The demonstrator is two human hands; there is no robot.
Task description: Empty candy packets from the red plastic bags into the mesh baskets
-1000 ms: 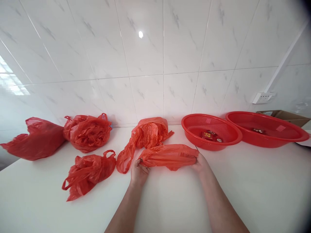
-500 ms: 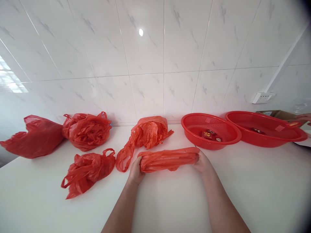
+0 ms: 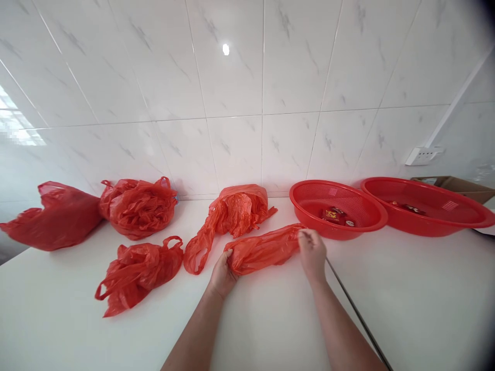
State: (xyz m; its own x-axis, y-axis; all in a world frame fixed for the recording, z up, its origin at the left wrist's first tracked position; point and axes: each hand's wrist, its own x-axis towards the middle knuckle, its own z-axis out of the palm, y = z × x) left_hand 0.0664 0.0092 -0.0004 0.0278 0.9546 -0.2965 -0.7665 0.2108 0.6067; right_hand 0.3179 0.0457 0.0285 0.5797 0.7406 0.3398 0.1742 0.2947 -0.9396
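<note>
Between my hands, above the white table, a red plastic bag is gathered into a long loose bundle. My left hand grips its left end, with the thumb on top. At the other end, my right hand has its fingers closed on the plastic, a little higher than the left. Just behind lies a crumpled red bag, one handle loop trailing toward the front left. Another crumpled red bag with loop handles rests left of my left hand.
Two fuller red bags, one rounded and one at far left, sit near the tiled wall. At right stand a round red colander holding small red packets and a larger red basin. A cardboard box is behind it.
My right hand has moved left and slightly up, so the bag is shorter and slanted. A dark line on the table shows beside my right arm. Another person's hand has left the right edge.
</note>
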